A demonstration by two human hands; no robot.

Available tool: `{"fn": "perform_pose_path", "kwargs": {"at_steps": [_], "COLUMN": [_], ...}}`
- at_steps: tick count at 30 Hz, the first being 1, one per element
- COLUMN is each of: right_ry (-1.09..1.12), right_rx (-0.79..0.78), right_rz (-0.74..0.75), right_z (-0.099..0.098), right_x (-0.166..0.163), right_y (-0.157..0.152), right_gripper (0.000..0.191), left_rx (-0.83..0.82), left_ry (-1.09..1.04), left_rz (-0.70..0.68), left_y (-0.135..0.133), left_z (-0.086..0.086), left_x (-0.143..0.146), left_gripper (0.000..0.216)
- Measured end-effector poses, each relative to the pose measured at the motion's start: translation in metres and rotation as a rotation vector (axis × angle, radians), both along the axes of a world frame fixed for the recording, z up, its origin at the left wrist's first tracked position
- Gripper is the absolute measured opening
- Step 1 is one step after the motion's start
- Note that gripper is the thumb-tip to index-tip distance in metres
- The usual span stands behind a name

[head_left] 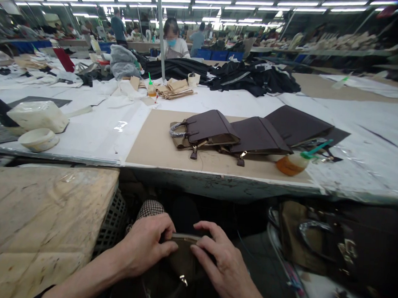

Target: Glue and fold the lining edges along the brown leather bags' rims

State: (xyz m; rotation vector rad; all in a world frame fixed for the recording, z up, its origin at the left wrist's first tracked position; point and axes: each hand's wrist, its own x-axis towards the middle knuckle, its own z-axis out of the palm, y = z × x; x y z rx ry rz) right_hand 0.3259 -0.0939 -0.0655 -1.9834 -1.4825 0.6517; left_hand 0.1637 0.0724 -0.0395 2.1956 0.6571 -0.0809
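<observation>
Both my hands are low at the bottom of the view, below the table's edge, on a dark brown leather bag (179,272) in my lap. My left hand (147,246) curls its fingers over the bag's top rim from the left. My right hand (218,256) presses its fingers on the same rim from the right. A small metal fitting hangs on the bag's front between my hands. On the table ahead, three dark brown bags (216,130) lie flat in an overlapping row on a tan board (159,144).
An orange glue bottle (293,162) with a green nozzle lies by the board's right end. A white lump and a bowl (39,138) sit at the left. A worn block (38,220) stands at my left, more bags (320,244) at my right. Other people work at the far tables.
</observation>
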Motion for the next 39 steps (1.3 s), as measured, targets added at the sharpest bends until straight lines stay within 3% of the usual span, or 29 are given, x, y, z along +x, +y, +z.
{"fn": "perform_pose_path", "kwargs": {"at_steps": [6, 14, 20, 25, 27, 32, 39], "right_ry": [0.058, -0.026, -0.002, 0.121, 0.206, 0.501, 0.748], "right_rx": [0.023, 0.110, 0.272, 0.444, 0.353, -0.081, -0.096], "right_rz": [0.026, 0.087, 0.029, -0.041, -0.096, -0.261, -0.275], "right_z": [-0.002, -0.012, -0.027, -0.042, -0.041, -0.021, -0.004], "right_x": [-0.002, 0.000, -0.001, -0.008, -0.007, 0.001, 0.006], "right_y": [-0.001, -0.002, -0.004, -0.010, -0.011, -0.007, -0.002], "right_gripper": [0.017, 0.014, 0.014, 0.030, 0.030, 0.030, 0.023], "left_rx": [-0.009, -0.036, -0.092, -0.154, -0.178, -0.255, -0.221], "left_ry": [-0.025, -0.131, -0.105, -0.089, -0.084, -0.090, -0.130], "left_rz": [-0.012, -0.227, -0.149, -0.033, 0.005, 0.051, 0.069], "left_y": [-0.006, -0.006, -0.009, -0.012, -0.012, -0.011, -0.010], "left_z": [0.004, 0.001, -0.004, -0.006, -0.007, -0.007, -0.011], "left_x": [-0.005, 0.011, 0.014, 0.016, 0.017, 0.018, 0.018], "left_gripper": [0.049, 0.006, 0.008, 0.013, 0.015, 0.016, 0.017]}}
